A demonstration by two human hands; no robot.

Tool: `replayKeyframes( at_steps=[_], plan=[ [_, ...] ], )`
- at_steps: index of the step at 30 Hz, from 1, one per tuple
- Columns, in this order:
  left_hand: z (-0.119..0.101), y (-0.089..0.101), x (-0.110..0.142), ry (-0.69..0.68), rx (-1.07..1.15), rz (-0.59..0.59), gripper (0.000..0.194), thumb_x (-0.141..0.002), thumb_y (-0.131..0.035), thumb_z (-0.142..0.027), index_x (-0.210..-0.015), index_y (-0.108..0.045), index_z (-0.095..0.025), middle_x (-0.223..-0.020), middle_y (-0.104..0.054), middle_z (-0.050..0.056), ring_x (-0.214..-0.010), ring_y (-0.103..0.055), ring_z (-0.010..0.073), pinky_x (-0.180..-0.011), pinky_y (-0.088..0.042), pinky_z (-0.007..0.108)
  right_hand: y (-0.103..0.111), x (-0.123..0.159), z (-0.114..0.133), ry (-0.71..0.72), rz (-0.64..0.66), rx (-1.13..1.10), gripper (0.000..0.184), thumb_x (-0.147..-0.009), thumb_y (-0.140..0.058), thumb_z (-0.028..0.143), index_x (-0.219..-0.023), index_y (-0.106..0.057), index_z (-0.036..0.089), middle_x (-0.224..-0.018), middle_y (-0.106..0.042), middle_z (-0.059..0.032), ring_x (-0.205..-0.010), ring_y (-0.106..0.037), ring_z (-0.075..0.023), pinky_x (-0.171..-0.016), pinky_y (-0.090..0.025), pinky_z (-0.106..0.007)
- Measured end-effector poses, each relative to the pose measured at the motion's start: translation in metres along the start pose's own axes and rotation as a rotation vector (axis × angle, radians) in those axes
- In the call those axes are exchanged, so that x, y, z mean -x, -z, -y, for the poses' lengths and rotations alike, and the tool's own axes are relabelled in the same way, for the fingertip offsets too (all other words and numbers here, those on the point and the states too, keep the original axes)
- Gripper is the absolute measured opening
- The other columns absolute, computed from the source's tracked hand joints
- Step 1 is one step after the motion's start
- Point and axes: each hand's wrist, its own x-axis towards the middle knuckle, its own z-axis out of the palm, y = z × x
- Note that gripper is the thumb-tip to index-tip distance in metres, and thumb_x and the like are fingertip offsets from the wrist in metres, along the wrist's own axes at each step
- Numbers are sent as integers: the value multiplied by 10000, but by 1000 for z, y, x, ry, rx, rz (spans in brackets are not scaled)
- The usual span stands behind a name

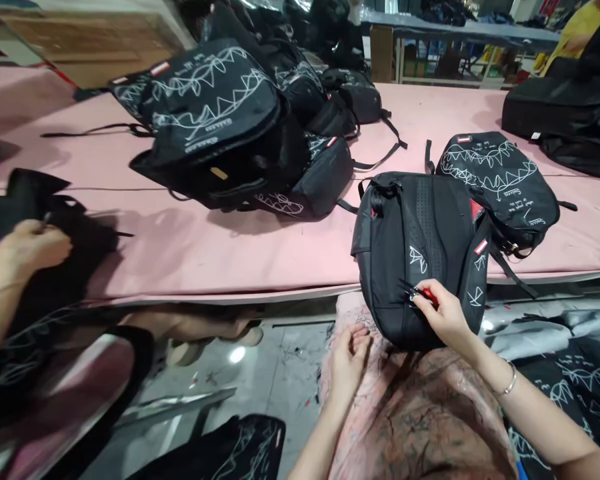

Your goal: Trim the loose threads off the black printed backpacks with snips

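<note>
While near half-curled left hand [349, 357], backpack [437, 207] beneath right hand [445, 315] with red snips [429, 293] pinched.

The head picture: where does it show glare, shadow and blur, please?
In the head view, glare forms a white spot on the shiny grey floor; soft shadow darkens the pink cloth-covered table below the piled black fabric backpacks; the black fabric with white lines at lower left looks smeared; the single black backpack by the right hand shows clear white marks.
</note>
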Motion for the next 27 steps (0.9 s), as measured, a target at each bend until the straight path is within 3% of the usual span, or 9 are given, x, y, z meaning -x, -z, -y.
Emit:
replayKeyframes(
  at_steps=[6, 9, 14, 16, 22, 27],
  plan=[
    [-18, -20, -18, -143, -171, -96, 417, -788, -515, -381, -1091, -478, -96, -973, -558, 99, -772, -550, 135, -757, -441, 288, -13, 14, -10, 58, 26, 161, 220, -834, -497, 313, -999, -514, 168, -889, -564, 1, -812, -513, -87, -765, -361, -191],
    [-22, -23, -23, -154, -250, -16, 393, -772, -537, -375, -1070, -512, -119, -1022, -564, 82, -816, -546, 140, -781, -419, 279, -18, 17, -14, 158, 55, 297, 207, -833, -507, 328, -974, -543, 181, -905, -581, 10, -809, -520, -86, -728, -346, -192],
    [-5, -23, -20, -54, -371, 107, 284, -750, -533, -379, -757, -549, -96, -626, -561, 42, -563, -504, 146, -558, -375, 257, -29, 21, -20, 220, 253, 569, 286, -899, -368, 423, -923, -560, 212, -815, -564, 5, -727, -504, -102, -590, -254, -251],
    [-1, -22, -17, -58, -412, 87, 271, -786, -470, -353, -682, -525, -109, -605, -542, 40, -551, -479, 143, -555, -351, 257, -34, 22, -21, 221, 320, 659, 302, -907, -334, 428, -882, -546, 214, -776, -542, 1, -691, -483, -114, -563, -205, -265],
    [-13, -24, -13, -186, -407, -4, 269, -812, -402, -326, -730, -557, -123, -761, -571, 65, -732, -498, 166, -714, -372, 282, -40, 17, -23, 216, 382, 758, 242, -905, -341, 366, -877, -509, 195, -811, -528, -19, -699, -478, -136, -550, -154, -281],
    [-16, -26, -9, -199, -370, -54, 283, -809, -395, -342, -741, -557, -121, -726, -567, 60, -687, -501, 160, -670, -386, 272, -38, 12, -25, 260, 436, 726, 217, -895, -373, 359, -872, -506, 189, -803, -526, -15, -705, -477, -132, -549, -173, -276]
  ],
)
